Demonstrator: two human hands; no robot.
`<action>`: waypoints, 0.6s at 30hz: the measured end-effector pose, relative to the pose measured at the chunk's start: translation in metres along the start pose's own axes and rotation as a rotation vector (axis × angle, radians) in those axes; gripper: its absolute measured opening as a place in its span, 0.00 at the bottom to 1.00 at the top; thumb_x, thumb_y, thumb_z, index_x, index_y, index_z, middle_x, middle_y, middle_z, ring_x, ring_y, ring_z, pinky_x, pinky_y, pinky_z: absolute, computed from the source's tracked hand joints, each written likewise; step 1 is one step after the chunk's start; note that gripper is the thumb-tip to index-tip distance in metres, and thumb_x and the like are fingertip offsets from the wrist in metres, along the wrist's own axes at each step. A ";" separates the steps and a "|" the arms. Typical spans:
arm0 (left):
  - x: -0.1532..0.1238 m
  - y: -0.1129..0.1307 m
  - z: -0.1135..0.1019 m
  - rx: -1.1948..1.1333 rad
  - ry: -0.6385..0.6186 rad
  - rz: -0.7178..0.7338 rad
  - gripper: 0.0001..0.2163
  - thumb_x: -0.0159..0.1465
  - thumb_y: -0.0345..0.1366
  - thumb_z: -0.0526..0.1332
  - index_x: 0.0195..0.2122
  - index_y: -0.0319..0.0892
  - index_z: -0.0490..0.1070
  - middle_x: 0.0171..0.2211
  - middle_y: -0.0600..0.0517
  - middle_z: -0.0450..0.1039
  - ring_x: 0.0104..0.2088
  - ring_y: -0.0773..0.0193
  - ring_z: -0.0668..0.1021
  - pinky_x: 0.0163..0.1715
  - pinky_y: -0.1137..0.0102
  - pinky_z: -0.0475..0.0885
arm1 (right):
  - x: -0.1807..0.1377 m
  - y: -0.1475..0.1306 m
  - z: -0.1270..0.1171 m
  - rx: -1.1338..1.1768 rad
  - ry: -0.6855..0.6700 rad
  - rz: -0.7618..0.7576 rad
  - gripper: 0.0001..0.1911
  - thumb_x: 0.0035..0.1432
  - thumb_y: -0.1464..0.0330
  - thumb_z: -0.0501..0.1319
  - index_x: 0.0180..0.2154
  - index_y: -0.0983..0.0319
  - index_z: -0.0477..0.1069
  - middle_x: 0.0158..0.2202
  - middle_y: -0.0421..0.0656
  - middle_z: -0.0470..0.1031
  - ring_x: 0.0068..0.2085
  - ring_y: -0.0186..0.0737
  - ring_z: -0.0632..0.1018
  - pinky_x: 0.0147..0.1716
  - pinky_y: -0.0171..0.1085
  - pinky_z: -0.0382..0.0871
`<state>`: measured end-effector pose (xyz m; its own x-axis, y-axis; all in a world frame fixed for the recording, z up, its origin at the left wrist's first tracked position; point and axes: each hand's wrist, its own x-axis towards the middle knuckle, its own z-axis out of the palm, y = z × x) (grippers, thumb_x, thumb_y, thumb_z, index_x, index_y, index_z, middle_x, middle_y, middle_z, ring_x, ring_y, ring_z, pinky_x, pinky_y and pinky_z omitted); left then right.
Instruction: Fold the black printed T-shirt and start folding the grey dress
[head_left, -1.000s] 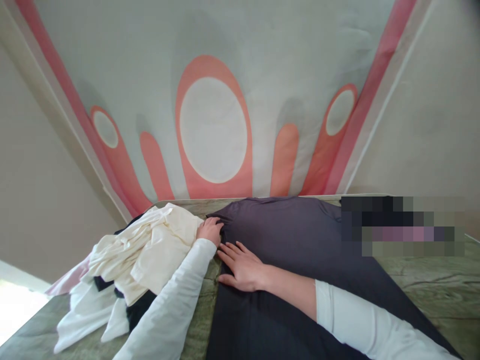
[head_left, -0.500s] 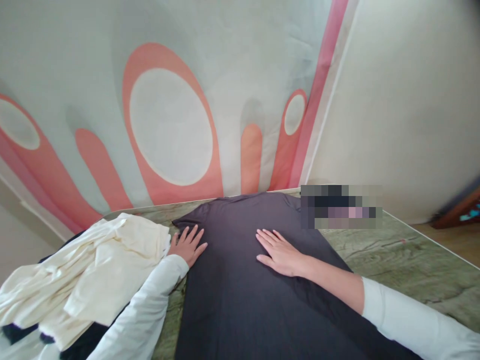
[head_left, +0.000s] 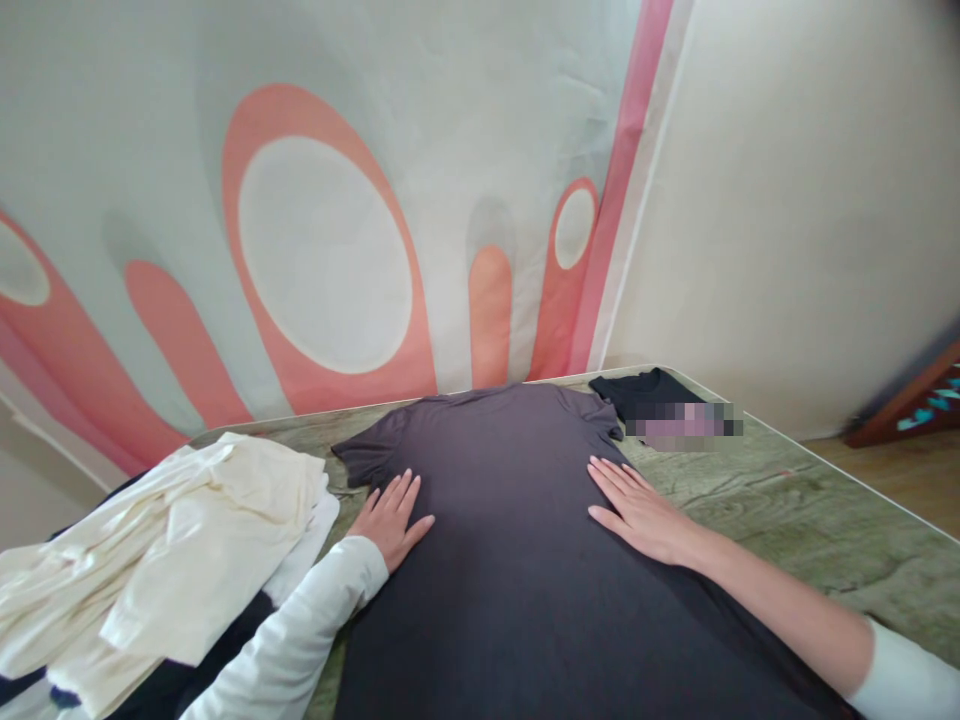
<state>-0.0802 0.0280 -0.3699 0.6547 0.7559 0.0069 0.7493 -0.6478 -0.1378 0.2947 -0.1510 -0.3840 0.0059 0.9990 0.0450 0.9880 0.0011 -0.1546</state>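
A dark grey T-shirt [head_left: 495,560] lies spread out on the table, its neck end toward the wall and both short sleeves showing. My left hand [head_left: 391,522] rests flat on the shirt's left edge, below the left sleeve, fingers apart. On the shirt's right edge, below the other sleeve, my right hand [head_left: 641,510] lies palm down with fingers stretched out. Neither hand grips the cloth. The shirt's lower end runs out of view at the bottom.
To the left is a heap of cream and white clothes [head_left: 202,540] with dark cloth beneath. A black folded garment [head_left: 645,388], partly pixelated, lies at the far right corner of the wood-patterned table [head_left: 787,520]. Behind stands a wall with a pink-patterned sheet [head_left: 337,380].
My right hand has slid right, from the middle of the shirt to its right edge. My left hand has shifted slightly down and right. The camera view has turned a little right.
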 end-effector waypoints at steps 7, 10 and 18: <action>-0.009 -0.032 0.018 -0.084 0.069 0.112 0.31 0.63 0.53 0.45 0.61 0.37 0.52 0.62 0.41 0.47 0.61 0.53 0.55 0.56 0.60 0.56 | -0.021 0.023 -0.005 0.119 0.037 0.079 0.36 0.59 0.50 0.43 0.62 0.63 0.47 0.64 0.47 0.45 0.63 0.45 0.48 0.61 0.46 0.42; 0.000 -0.032 0.005 -0.144 0.034 0.197 0.30 0.62 0.52 0.47 0.60 0.39 0.53 0.61 0.43 0.52 0.60 0.55 0.58 0.56 0.59 0.55 | -0.019 0.034 -0.010 0.231 0.118 0.104 0.34 0.58 0.52 0.47 0.60 0.65 0.51 0.62 0.50 0.50 0.62 0.46 0.53 0.60 0.45 0.48; 0.072 0.038 -0.053 -0.474 -0.020 0.438 0.25 0.61 0.46 0.53 0.56 0.39 0.61 0.55 0.45 0.63 0.55 0.59 0.66 0.54 0.68 0.59 | -0.023 0.062 -0.009 0.693 0.277 0.398 0.30 0.53 0.60 0.56 0.55 0.64 0.53 0.44 0.51 0.72 0.42 0.45 0.75 0.44 0.45 0.68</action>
<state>0.0002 0.0526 -0.3219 0.9112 0.4108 0.0297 0.3791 -0.8648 0.3291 0.3569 -0.1742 -0.3862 0.4605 0.8835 0.0858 0.5867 -0.2304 -0.7763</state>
